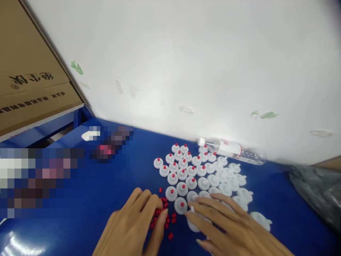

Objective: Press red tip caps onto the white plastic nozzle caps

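Red caps (158, 212) lie heaped in the head view, long axes at odds, at the left hand (135, 217), whose forefinger and thumb curl around some; the right hand (229, 220), farther off, extends over white discs (204, 184). Either's grip, I cannot tell.

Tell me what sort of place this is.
Likely a workshop, though little of the room shows: a blue tabletop holds many white disc-shaped parts, loose red pieces lie by the left hand, and a printed cardboard box stands nearby.
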A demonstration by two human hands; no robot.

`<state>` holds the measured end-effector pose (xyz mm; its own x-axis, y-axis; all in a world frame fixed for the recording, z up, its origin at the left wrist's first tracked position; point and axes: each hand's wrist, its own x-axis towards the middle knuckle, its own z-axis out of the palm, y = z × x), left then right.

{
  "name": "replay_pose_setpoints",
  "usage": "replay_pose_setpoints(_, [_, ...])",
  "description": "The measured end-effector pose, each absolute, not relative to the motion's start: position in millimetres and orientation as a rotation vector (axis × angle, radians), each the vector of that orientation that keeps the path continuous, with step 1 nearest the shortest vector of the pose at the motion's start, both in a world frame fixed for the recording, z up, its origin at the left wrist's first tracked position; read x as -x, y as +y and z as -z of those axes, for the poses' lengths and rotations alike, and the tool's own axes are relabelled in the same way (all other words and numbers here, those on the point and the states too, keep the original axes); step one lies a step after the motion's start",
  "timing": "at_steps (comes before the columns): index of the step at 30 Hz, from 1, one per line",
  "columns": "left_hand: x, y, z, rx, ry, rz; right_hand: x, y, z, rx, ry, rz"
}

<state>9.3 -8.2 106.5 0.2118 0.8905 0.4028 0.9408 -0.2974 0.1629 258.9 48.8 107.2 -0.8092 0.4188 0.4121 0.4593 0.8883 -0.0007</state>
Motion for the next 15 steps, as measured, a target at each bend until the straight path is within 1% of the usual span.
replay_pose_setpoints(4, [-14,-10,-89,2.312,-1.754,0.55,-254,43,-92,0.691,-2.636,0.209])
replay_pose_setpoints(7, [-12,-10,-79,2.339,-1.754,0.46,-256,43,-91,0.686,-2.63,0.211])
replay_pose_setpoints(10, [-11,-10,-78,2.363,-1.774,0.423,-257,43,-95,0.67,-2.627,0.187])
replay_pose_setpoints(15, [-11,-12,-82,2.314,-1.715,0.46,-255,39,-95,0.648,-2.628,0.179])
